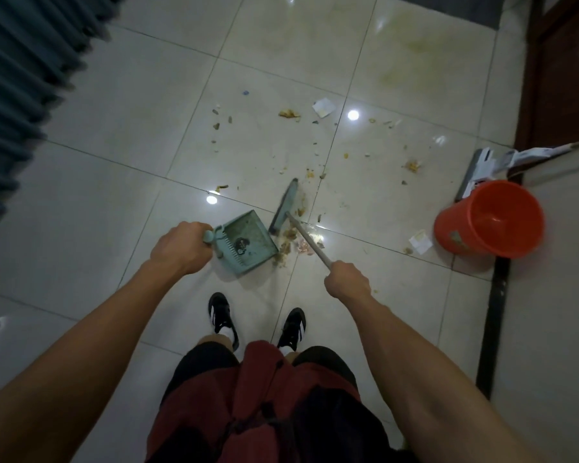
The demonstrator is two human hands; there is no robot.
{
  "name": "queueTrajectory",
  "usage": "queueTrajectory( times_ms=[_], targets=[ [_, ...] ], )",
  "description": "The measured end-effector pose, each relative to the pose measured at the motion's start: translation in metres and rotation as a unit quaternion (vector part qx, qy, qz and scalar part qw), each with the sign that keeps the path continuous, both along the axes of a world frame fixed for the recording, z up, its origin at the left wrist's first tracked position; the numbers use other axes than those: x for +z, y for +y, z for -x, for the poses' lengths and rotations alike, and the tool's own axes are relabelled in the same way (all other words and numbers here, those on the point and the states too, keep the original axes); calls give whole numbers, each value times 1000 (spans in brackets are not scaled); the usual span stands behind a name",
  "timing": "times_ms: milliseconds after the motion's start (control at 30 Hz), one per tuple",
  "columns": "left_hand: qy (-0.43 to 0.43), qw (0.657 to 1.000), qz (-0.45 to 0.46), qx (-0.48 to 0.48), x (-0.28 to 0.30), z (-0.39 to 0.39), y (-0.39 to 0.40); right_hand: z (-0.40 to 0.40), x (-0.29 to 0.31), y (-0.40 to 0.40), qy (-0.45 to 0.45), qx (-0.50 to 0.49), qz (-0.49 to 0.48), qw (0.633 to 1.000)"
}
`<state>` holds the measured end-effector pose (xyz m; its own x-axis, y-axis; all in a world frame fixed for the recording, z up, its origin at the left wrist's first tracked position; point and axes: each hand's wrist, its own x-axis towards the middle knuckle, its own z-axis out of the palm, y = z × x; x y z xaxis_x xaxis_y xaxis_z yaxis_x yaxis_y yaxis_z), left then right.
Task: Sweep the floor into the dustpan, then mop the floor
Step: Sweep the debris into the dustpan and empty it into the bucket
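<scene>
The person wears a loose dark red top [264,406] with black panels at the near edge of the view, over black shorts [208,359] that end above the knees. Both forearms are bare, with no sleeves, watch or rings showing. On the feet are 2 black low-top sneakers [222,317] with white side stripes, worn with white socks [228,333].

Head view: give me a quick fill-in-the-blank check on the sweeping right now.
The left hand grips the handle of the ____.
The right hand grips the handle of the ____.
The orange bucket lies tipped on its ____, beside the mop.
Most debris is still on the ____, not in the pan.

Missing words: dustpan; broom; side; floor
</scene>
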<state>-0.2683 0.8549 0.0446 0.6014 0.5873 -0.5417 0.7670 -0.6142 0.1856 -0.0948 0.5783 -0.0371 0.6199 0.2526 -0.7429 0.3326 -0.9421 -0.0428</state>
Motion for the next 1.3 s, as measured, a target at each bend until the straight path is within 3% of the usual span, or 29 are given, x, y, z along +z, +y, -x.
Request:
queueTrajectory(
  times_ms=[433,633,800,1000,1300],
  targets=[
    [-25,998,20,57,-2,73,184,33,-8,225,0,70,-51,996],
    [-9,998,23,56,-6,112,285,62,-19,353,18,86,-55,995],
    [14,997,11,72,-10,130,343,81,-33,413,36,95,-51,994],
    [35,998,3,51,-14,128,361,86,-38,425,34,107,-18,994],
    [39,999,-18,-28,-14,68,316,58,-31,332,22,53,11,998]
  ],
)
